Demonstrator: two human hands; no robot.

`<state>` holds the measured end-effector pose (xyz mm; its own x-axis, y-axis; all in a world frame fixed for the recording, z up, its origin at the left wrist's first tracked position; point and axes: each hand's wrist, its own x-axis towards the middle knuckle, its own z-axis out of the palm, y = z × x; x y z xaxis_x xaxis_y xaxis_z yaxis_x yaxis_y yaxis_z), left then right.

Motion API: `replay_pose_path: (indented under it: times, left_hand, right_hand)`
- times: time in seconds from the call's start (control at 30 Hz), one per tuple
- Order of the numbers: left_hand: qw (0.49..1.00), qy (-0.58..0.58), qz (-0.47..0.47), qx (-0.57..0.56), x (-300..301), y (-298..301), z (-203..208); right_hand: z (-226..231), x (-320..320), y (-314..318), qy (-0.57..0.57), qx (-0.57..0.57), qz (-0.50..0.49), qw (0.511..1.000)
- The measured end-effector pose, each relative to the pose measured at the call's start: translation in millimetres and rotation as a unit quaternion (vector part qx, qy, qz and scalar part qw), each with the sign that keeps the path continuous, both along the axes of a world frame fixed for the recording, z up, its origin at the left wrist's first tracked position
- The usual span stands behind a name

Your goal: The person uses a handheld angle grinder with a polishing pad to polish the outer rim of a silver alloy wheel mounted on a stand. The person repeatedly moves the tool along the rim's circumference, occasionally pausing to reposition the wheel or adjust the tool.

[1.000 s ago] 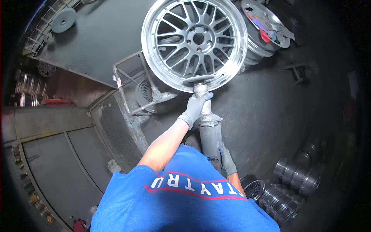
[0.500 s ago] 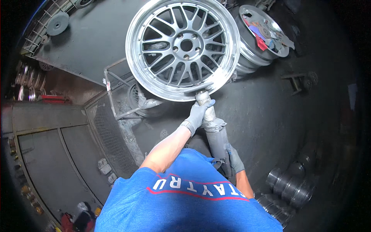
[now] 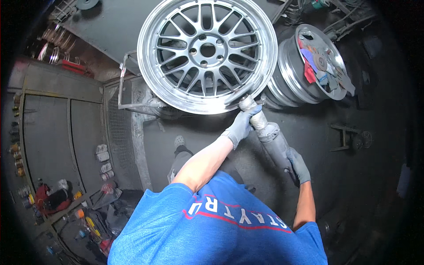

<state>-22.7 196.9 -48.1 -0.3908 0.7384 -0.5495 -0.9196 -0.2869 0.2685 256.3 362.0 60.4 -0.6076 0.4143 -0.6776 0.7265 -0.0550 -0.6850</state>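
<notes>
A large silver multi-spoke car wheel (image 3: pixel 212 62) faces me with a bright, shiny outer lip. Against the lower right of that lip lies the front end of a grey straight grinder (image 3: pixel 274 145), its neck wrapped in pale tape. The small head at its tip is partly hidden by the lip and blurred. My left hand (image 3: pixel 242 127), in a grey glove, is closed around the wrapped neck. Farther back, my gloved right hand (image 3: pixel 299 165) grips the thick body from its right side. The tool slants down to the right.
To the right, another silver wheel (image 3: pixel 290 66) carries several coloured abrasive pieces (image 3: pixel 326 66) on its face. A metal frame (image 3: pixel 128 106) stands at the left below the big wheel. Farther right is a small wheeled stand (image 3: pixel 346 137). Bottles and bags line the left side.
The grinder's tip has moved rightward along the wheel's lip, and its back end has swung to the right with my right hand. My view has shifted too.
</notes>
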Motion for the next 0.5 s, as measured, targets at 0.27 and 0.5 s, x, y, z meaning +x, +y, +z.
replay_pose_path:
  times: [0.27,0.5]
  left_hand:
    - [0.997,0.054,0.036,-0.049,4.5,-30.6,6.1]
    - [0.984,0.136,0.033,-0.115,-8.1,-110.8,-2.6]
  right_hand:
    - [0.2,-8.2,-34.5,-0.035,-0.076,-0.037,0.996]
    - [-46.3,6.3,-163.1,0.015,-0.155,-0.108,0.982]
